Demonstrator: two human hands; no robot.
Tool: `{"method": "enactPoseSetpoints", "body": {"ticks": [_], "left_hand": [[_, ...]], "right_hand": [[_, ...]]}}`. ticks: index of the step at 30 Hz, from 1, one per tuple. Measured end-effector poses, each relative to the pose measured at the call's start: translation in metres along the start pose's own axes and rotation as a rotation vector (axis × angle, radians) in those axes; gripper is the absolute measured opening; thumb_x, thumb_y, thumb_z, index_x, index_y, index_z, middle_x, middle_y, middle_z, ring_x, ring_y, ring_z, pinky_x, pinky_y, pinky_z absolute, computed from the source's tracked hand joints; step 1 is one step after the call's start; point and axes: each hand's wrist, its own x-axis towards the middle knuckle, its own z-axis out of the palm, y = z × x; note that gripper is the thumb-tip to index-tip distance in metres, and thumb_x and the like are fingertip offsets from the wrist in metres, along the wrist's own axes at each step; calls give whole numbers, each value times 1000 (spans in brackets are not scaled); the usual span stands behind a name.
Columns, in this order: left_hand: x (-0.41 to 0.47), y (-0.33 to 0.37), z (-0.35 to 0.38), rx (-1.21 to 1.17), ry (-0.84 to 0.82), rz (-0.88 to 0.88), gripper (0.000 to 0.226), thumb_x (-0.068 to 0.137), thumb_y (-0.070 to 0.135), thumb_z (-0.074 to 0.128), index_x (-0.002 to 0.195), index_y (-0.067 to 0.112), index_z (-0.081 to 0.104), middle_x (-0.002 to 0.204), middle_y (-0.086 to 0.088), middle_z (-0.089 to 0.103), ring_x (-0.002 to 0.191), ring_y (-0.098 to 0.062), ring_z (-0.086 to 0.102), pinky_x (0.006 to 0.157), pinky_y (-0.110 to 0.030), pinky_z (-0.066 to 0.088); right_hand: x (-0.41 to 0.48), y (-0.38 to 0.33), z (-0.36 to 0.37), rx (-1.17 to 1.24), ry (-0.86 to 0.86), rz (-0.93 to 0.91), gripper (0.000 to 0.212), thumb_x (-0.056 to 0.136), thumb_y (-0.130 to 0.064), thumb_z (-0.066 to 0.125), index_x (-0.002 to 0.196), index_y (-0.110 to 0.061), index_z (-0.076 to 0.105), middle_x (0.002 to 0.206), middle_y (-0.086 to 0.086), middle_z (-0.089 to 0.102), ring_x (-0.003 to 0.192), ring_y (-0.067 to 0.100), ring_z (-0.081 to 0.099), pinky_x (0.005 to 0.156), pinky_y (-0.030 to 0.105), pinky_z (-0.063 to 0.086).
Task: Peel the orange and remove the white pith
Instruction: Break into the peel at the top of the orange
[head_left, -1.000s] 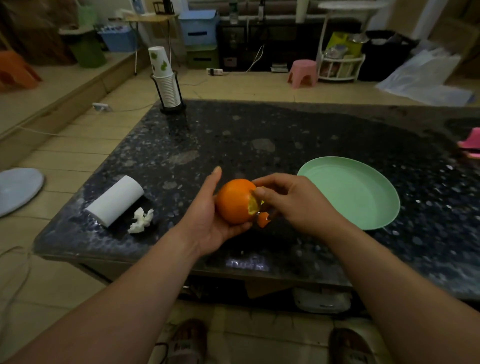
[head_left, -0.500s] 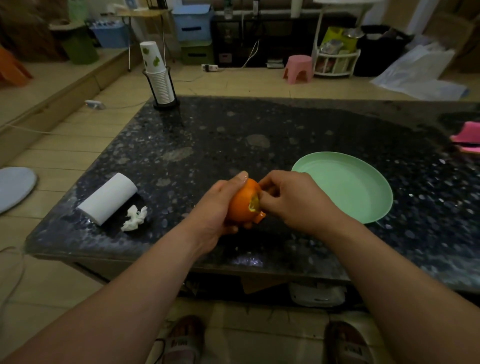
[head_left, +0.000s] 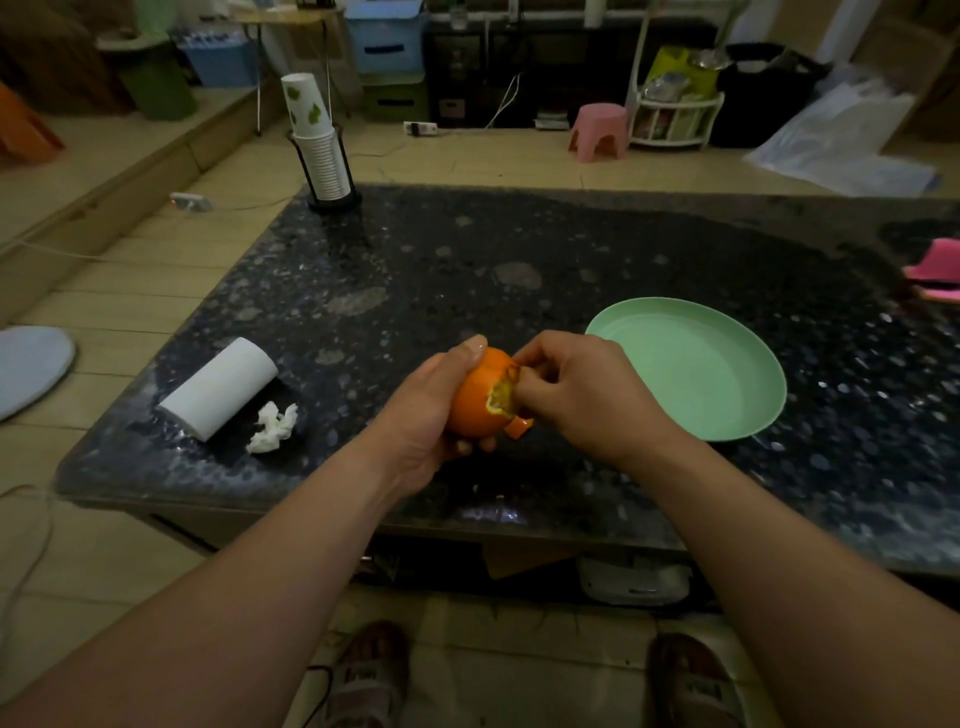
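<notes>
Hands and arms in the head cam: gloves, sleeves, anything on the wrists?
Nothing worn. The left arm and right arm are bare down to the frame's bottom edge, no sleeves showing. The left hand and right hand are ungloved; no watch, band or ring shows on the wrists or the visible fingers.

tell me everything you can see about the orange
The orange is round, bright and glossy, mostly unpeeled. One torn patch facing the right hand shows pale pith, with a small flap of peel hanging below. The left hand cups it above the dark table; the right hand pinches peel at the tear.
</notes>
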Motion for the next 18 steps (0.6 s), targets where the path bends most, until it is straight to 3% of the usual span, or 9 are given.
{"method": "enactPoseSetpoints", "body": {"ticks": [2, 6, 11, 14, 18], "left_hand": [[-2, 2, 1, 44, 17, 6, 56, 100, 62, 59, 132, 16, 57, 91, -12, 76, 59, -24, 65, 41, -24, 39], [-4, 0, 3, 132, 36, 20, 44, 99, 59, 63, 120, 20, 59, 88, -10, 77, 58, -22, 66, 40, -24, 39], [-6, 3, 4, 114, 39, 44, 42, 101, 56, 60, 119, 18, 58, 80, -8, 76, 57, -24, 64, 42, -25, 38], [-4, 3, 2, 71, 30, 37, 48, 100, 58, 62, 124, 16, 59, 85, -14, 77, 58, -27, 64, 42, -25, 38], [-1, 1, -2, 41, 33, 41, 62, 86, 67, 69, 125, 19, 62, 96, -23, 76, 64, -32, 65, 47, -27, 39]], "right_hand": [[1, -1, -3, -52, -83, -19, 17, 98, -31, 71, 114, -32, 71, 86, -11, 74, 76, 0, 70, 67, 21, 53], [2, -2, -5, -179, -182, -19, 26, 97, -29, 69, 123, -28, 71, 92, -9, 72, 84, 8, 67, 78, 35, 60], [0, -5, -3, -90, -109, -9, 22, 94, -21, 69, 115, -28, 73, 82, -9, 72, 72, 4, 69, 65, 24, 54], [0, -5, -4, -48, -103, 6, 24, 95, -21, 69, 118, -28, 73, 83, -9, 72, 75, 6, 70, 69, 30, 60], [0, -6, -6, 62, -206, 76, 25, 99, -20, 68, 122, -27, 71, 92, -6, 76, 74, 7, 76, 72, 29, 65]]}}
